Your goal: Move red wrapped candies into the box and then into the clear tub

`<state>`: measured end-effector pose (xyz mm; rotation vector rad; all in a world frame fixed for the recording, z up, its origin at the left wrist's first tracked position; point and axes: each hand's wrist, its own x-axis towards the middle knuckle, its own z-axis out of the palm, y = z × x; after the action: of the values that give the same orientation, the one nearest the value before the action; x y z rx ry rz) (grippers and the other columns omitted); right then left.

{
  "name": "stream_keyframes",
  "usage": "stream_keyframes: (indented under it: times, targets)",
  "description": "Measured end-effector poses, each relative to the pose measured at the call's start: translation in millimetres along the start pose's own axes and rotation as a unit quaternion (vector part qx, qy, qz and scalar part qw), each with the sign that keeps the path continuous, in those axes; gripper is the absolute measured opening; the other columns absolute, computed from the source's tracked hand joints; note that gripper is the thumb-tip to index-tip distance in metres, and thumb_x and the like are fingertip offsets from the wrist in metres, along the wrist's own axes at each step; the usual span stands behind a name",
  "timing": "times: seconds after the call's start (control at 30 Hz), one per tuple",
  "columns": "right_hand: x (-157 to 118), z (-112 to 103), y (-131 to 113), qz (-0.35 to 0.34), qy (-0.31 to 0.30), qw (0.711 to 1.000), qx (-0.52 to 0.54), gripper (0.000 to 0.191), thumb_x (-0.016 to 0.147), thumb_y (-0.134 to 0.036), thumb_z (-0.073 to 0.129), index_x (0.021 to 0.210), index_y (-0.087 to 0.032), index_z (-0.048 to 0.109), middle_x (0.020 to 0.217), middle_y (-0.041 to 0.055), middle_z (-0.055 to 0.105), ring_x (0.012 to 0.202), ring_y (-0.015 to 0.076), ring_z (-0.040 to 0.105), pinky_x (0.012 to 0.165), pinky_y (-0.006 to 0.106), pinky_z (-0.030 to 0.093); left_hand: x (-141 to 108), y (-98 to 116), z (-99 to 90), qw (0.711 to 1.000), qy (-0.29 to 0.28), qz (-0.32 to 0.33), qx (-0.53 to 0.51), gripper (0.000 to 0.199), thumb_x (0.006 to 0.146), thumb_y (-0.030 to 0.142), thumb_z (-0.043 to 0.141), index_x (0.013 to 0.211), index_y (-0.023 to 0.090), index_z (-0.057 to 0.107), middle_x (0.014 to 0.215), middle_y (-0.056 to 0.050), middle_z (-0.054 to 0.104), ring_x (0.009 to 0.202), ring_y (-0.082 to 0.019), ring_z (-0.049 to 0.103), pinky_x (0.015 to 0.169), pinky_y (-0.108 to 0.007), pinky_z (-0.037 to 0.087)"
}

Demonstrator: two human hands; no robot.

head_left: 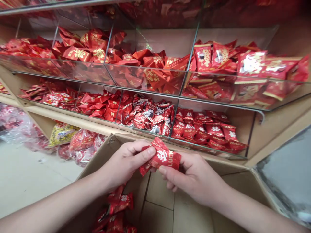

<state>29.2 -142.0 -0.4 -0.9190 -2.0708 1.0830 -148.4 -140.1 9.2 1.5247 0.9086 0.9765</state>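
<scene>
Above an open cardboard box (pixel 239 181), my two hands meet around small red candy packets with white characters and gold lettering. My left hand (pixel 133 158) pinches a red candy packet (pixel 145 168) between thumb and fingers. Overlapping it is another packet (pixel 164 155) marked "LUCK", gripped by my right hand (pixel 189 173) at its lower right end. How many packets are stacked there is partly hidden by my fingers. More red packets (pixel 120 204) lie below my left forearm, low in the box.
Behind the box stands a wooden shelf with clear dividers (pixel 189 61), its compartments filled with red wrapped sweets (pixel 206 129). On the floor at left lie plastic bags of sweets (pixel 84 140) and a yellow bag (pixel 63 132). A grey wall surface (pixel 286 168) rises at right.
</scene>
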Motion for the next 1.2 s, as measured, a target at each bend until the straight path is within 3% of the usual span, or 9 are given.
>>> stream_keyframes:
  times: [0.13,0.27,0.4,0.5,0.6,0.7,0.8,1.0,1.2]
  targets:
    - [-0.8,-7.9,-1.1,-0.077,0.072,0.988,-0.111,0.018,0.085,-0.025,0.043,0.081,-0.015,0.058,0.063,-0.0008,0.061,0.050,0.0078,0.057,0.047,0.017,0.043,2.0,1.7,2.6,0.997,0.047,-0.047,-0.023,0.033,0.078,0.044,0.053,0.066,0.013,0.055,0.054,0.001,0.054,0.048,-0.007,0.049,0.047,-0.017,0.037]
    - [-4.6,-15.1,3.2,-0.232,0.183,0.891,-0.345,0.012,0.082,-0.014,0.046,0.082,-0.014,0.058,0.070,0.0036,0.064,0.063,0.0129,0.060,0.057,0.023,0.045,3.1,4.3,1.9,0.990,0.063,-0.119,-0.038,0.052,0.072,0.064,0.045,0.070,0.013,0.057,0.055,-0.001,0.055,0.052,-0.013,0.056,0.044,-0.017,0.038]
    - [-10.2,-11.6,9.7,-0.318,0.154,0.831,-0.429,0.016,0.081,-0.008,0.044,0.089,-0.012,0.058,0.079,0.0083,0.065,0.074,0.0174,0.060,0.068,0.029,0.048,1.2,5.6,0.4,0.978,0.013,-0.169,-0.121,0.046,0.071,0.058,0.052,0.075,0.014,0.062,0.061,0.000,0.057,0.050,-0.009,0.052,0.042,-0.016,0.035]
    - [-10.1,-8.0,7.4,-0.274,0.152,0.884,-0.346,0.024,0.080,-0.009,0.046,0.102,-0.014,0.056,0.093,0.0086,0.065,0.083,0.0176,0.060,0.075,0.030,0.048,0.3,5.5,1.2,0.978,0.037,-0.133,-0.155,0.026,0.068,0.039,0.066,0.079,0.015,0.066,0.060,0.002,0.058,0.047,-0.005,0.046,0.043,-0.015,0.035]
    - [-4.9,-9.3,-0.2,-0.101,0.130,0.978,-0.130,0.025,0.081,-0.014,0.042,0.101,-0.017,0.058,0.087,0.0058,0.066,0.075,0.0148,0.063,0.068,0.027,0.052,1.6,4.4,1.5,0.983,0.068,-0.069,-0.159,0.022,0.070,0.034,0.065,0.083,0.017,0.069,0.064,0.002,0.061,0.052,-0.006,0.048,0.048,-0.017,0.038]
    - [1.4,-12.8,-5.9,0.024,0.094,0.993,0.061,0.022,0.082,-0.027,0.045,0.088,-0.015,0.061,0.067,0.0038,0.064,0.057,0.0124,0.060,0.055,0.024,0.053,3.6,2.1,0.1,0.989,0.076,-0.029,-0.120,0.025,0.073,0.035,0.062,0.089,0.017,0.069,0.064,0.001,0.062,0.054,-0.007,0.049,0.051,-0.018,0.039]
    - [4.3,-14.3,-6.3,0.042,0.068,0.989,0.125,0.029,0.080,-0.040,0.050,0.079,-0.014,0.062,0.067,0.0044,0.062,0.055,0.0119,0.058,0.053,0.024,0.052,4.5,-0.6,-1.1,0.995,0.084,0.003,-0.046,0.027,0.076,0.036,0.059,0.093,0.018,0.069,0.065,0.000,0.062,0.058,-0.010,0.051,0.055,-0.020,0.041]
    - [-1.0,-11.8,-4.9,0.001,0.045,0.996,-0.071,0.031,0.082,-0.044,0.047,0.069,-0.017,0.056,0.061,0.0005,0.056,0.054,0.0107,0.052,0.049,0.021,0.042,3.2,-3.0,-1.9,0.988,0.105,0.089,0.065,0.020,0.079,0.031,0.055,0.088,0.021,0.070,0.089,-0.002,0.066,0.081,-0.014,0.056,0.074,-0.022,0.042]
    - [-6.0,-8.2,-11.2,-0.128,-0.004,0.964,-0.232,0.035,0.090,-0.030,0.032,0.064,-0.019,0.051,0.057,-0.0005,0.049,0.053,0.0100,0.045,0.051,0.023,0.034,0.4,0.9,-0.4,0.992,0.087,0.081,0.049,0.020,0.079,0.030,0.055,0.078,0.015,0.069,0.083,-0.003,0.063,0.076,-0.013,0.055,0.071,-0.023,0.042]
